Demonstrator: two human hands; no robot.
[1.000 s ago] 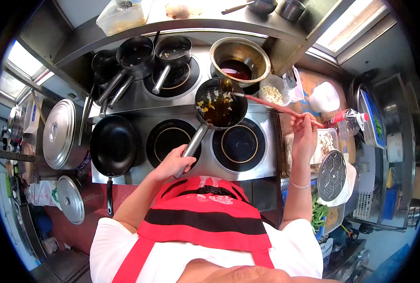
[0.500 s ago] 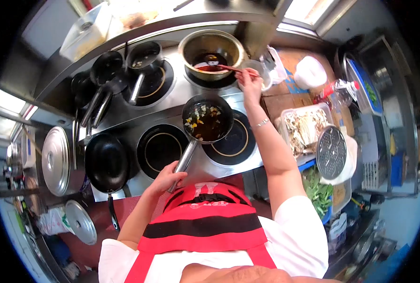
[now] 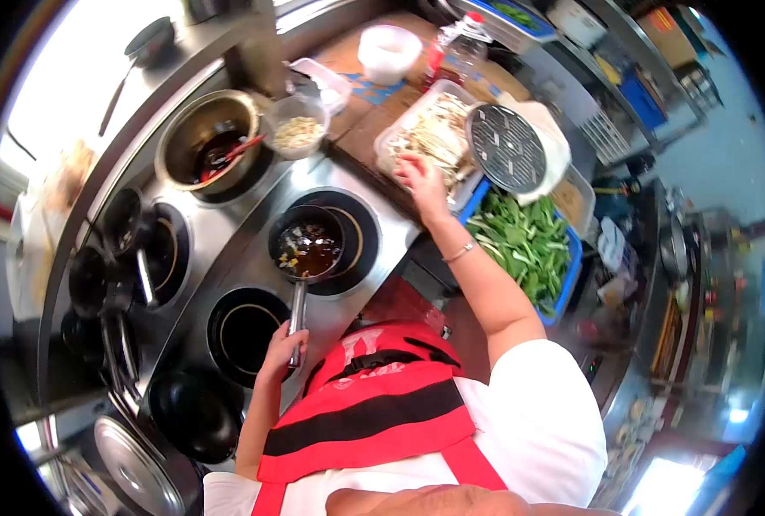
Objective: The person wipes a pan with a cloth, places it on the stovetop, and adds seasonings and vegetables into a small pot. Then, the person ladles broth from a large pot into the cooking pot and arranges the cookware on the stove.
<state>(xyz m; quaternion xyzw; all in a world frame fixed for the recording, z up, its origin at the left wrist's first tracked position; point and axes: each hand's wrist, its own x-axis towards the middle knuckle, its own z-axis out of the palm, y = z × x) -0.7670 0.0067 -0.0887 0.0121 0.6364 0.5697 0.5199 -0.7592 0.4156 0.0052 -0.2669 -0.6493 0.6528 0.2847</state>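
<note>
My left hand (image 3: 281, 348) is wrapped around the metal handle of a small saucepan (image 3: 324, 225), which sits on the front right burner. Dark liquid with chopped pale and yellow bits lies in the pan. My right hand (image 3: 421, 182) is at the near left edge of a clear container (image 3: 384, 155) of enoki mushrooms (image 3: 443, 129); its fingers are apart and hold nothing that I can see. A red-handled ladle (image 3: 243, 148) leans in a brass-coloured bowl (image 3: 169, 142) of dark liquid on a rear burner.
A tub of chopped garlic-like bits (image 3: 299, 132) stands beside the bowl. Leafy greens (image 3: 520, 245) fill a blue basket right of me, under a perforated black disc (image 3: 507, 148). Black pans (image 3: 195, 417) and a silver lid (image 3: 137, 464) are at left. A red-capped bottle (image 3: 455, 47) stands behind.
My right hand has let go of the red-handled ladle, leaving it in the bowl, and moved to the mushroom container. The view has turned right. My left hand still grips the saucepan handle.
</note>
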